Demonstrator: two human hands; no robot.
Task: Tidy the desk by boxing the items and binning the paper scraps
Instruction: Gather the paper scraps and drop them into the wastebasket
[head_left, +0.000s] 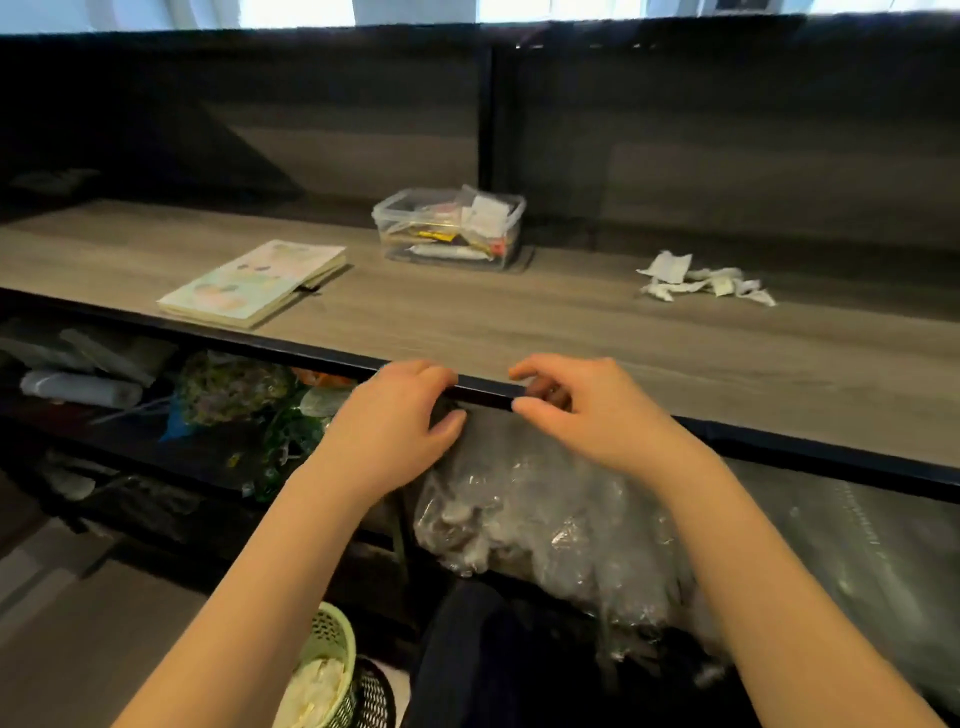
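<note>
Paper scraps (705, 280) on desk (467, 322), 1 o'clock from right hand (587, 410), long axis 9-to-3. Left hand (400, 421) farther. Both hands' fingers loosely curled, holding nothing.

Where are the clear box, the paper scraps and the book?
clear box (383, 212): head view, near left corner of its rim.
paper scraps (701, 280): head view, middle of the white pile.
book (254, 283): head view, centre of its pastel cover.
</note>
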